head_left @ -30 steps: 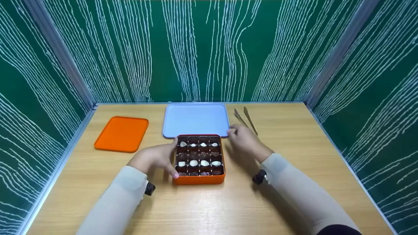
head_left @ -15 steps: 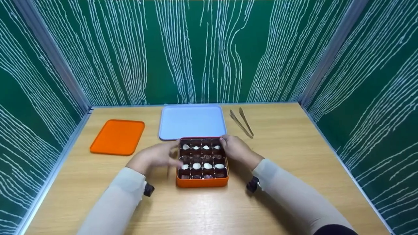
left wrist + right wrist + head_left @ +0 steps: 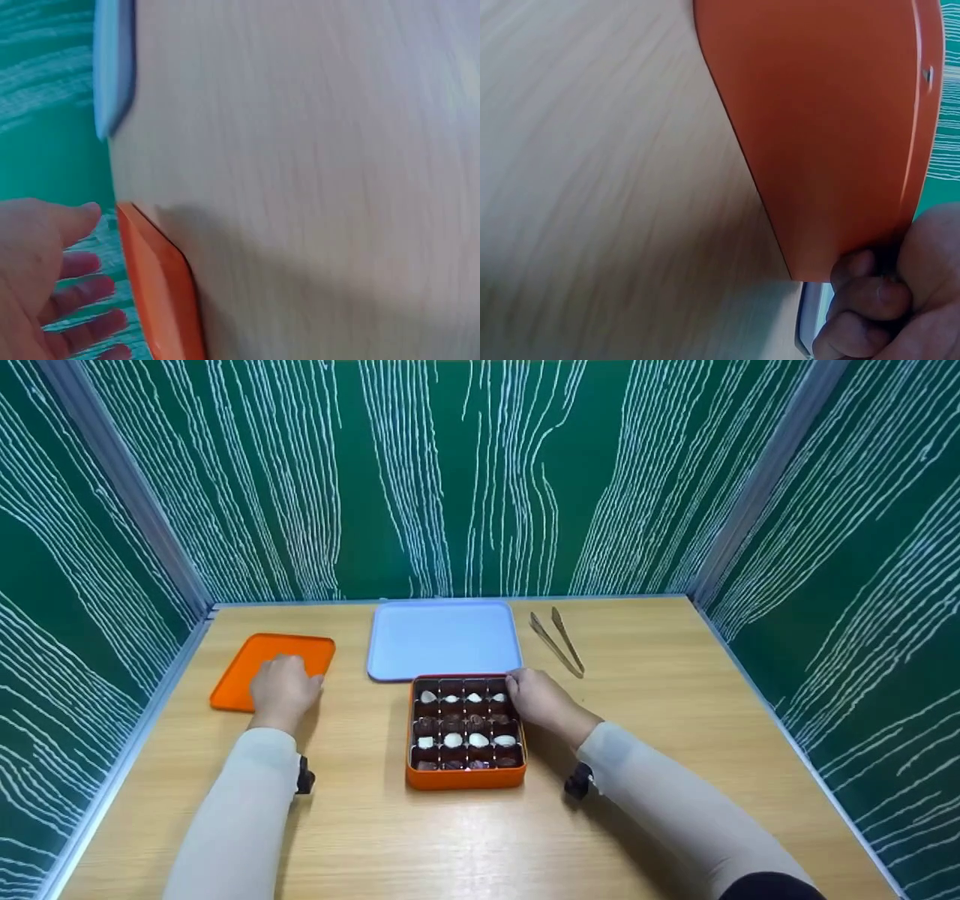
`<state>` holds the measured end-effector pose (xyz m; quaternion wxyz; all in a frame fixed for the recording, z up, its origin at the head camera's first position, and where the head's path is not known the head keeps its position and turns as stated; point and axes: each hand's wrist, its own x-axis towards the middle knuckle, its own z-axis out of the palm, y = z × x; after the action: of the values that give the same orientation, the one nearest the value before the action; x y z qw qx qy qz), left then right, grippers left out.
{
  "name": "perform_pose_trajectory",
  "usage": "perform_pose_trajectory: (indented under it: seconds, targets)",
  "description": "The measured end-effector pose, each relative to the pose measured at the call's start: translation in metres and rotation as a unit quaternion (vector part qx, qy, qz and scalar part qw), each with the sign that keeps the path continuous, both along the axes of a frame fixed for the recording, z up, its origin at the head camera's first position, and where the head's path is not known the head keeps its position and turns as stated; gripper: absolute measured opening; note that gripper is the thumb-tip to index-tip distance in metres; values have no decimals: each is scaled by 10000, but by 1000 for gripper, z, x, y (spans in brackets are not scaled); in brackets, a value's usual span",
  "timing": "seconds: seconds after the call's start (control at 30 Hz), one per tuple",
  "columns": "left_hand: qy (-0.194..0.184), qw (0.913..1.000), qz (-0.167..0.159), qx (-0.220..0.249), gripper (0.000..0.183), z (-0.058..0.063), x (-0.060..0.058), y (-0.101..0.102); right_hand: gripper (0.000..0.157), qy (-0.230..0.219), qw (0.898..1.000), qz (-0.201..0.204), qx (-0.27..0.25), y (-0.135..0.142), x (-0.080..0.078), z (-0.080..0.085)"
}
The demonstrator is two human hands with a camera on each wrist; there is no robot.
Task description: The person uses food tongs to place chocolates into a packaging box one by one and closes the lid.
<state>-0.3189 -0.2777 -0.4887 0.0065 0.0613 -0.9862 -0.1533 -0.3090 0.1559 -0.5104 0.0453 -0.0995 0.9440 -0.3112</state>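
An orange tin of chocolates [image 3: 466, 777], its divided insert holding dark and white pieces, sits on the table in front of me. My right hand [image 3: 547, 703] grips its back right corner. The right wrist view shows curled fingers [image 3: 866, 300] against the tin's orange side [image 3: 817, 142]; the thumb's contact is partly hidden. On the left, my left hand [image 3: 285, 690] hovers over the near part of an orange lid [image 3: 251, 667]. In the left wrist view its fingers [image 3: 82, 296] are spread and relaxed, apart from the lid's edge [image 3: 165, 281].
Behind the tin, a light blue tray [image 3: 444, 639] lies near the back edge. Spread metal tongs [image 3: 559, 643] rest to the tray's right. Green walls with white wavy lines [image 3: 480, 472] enclose the wooden table [image 3: 450, 847] at the back and sides.
My left hand has left the tin's left side and moved left to the orange lid. My right hand has moved from beside the blue tray onto the tin's back right corner.
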Motion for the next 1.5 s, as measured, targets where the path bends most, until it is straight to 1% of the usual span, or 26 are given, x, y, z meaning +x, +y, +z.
perform_pose_trajectory:
  seconds: [0.07, 0.13, 0.23, 0.37, 0.43, 0.53, 0.6, 0.7, 0.77, 0.8, 0.87, 0.93, 1.0, 1.03, 1.1, 1.2, 1.27, 1.33, 1.37, 1.43, 1.5]
  targets:
    - [-165, 9998, 66, -61, 41, -3, 2, -6, 40, 53, 10000, 35, 72, -1, 0, 2]
    - [-298, 9995, 58, -64, 37, -6, 2, -10, 40, -9, 10000, 5, 69, -1, -1, 2]
    - [-517, 9986, 33, 113, 33, -8, 4, -13, 40, -168, 9998, -56, 47, -2, -1, 3]
    - [-729, 9967, 23, 355, 41, -9, 4, -9, 41, -292, 9996, -47, 43, 0, -2, 4]
    - [-720, 9967, -40, 379, 40, -10, 3, -5, 41, -322, 9995, -35, 40, 1, -3, 4]
    - [-620, 9976, -240, 214, 35, -13, 3, 0, 41, -358, 9993, -26, 43, 2, -4, 4]
    - [-518, 9980, -352, 102, 28, -13, 5, 1, 41, -375, 9993, -9, -10, 2, -4, 3]
    - [-387, 9986, -368, 41, 23, -12, 7, 1, 41, -369, 9992, 9, -135, 4, -4, 3]
    - [-296, 9990, -307, 118, 23, -6, 8, 2, 41, -289, 9993, -8, -246, 6, -4, 4]
    - [-205, 9993, -274, 145, 26, -2, 8, 3, 40, -207, 9994, -22, -293, 7, -5, 4]
    - [25, 9994, -158, 298, 32, 10, 8, 6, 40, -2, 9993, -71, -378, 10, -5, 8]
    - [251, 9974, -7, 678, 34, 25, 9, 11, 40, 242, 9986, -135, -441, 13, -5, 13]
    - [470, 9910, 138, 1246, 34, 41, 12, 17, 41, 412, 9976, -229, -498, 15, -5, 19]
    - [568, 9852, 198, 1605, 34, 49, 13, 22, 42, 451, 9972, -277, -537, 15, -4, 23]
    - [790, 9697, 228, 2299, 33, 62, 17, 31, 44, 502, 9966, -308, -580, 15, -2, 30]
    - [1112, 9418, 46, 3172, 33, 77, 24, 47, 46, 462, 9958, -244, -752, 13, 1, 40]
    - [1279, 9198, -158, 3706, 33, 84, 29, 59, 47, 448, 9944, -118, -948, 12, 2, 46]
    - [1297, 8888, -366, 4381, 31, 90, 34, 72, 47, 383, 9909, -40, -1290, 11, 3, 52]
    - [1232, 8711, -473, 4731, 30, 92, 37, 78, 46, 346, 9886, -23, -1467, 11, 3, 55]
    - [1106, 8301, -704, 5420, 27, 97, 43, 91, 46, 222, 9819, -7, -1881, 11, 2, 61]
    - [881, 7870, -912, 6038, 24, 99, 48, 103, 48, 53, 9735, -21, -2284, 12, 1, 68]
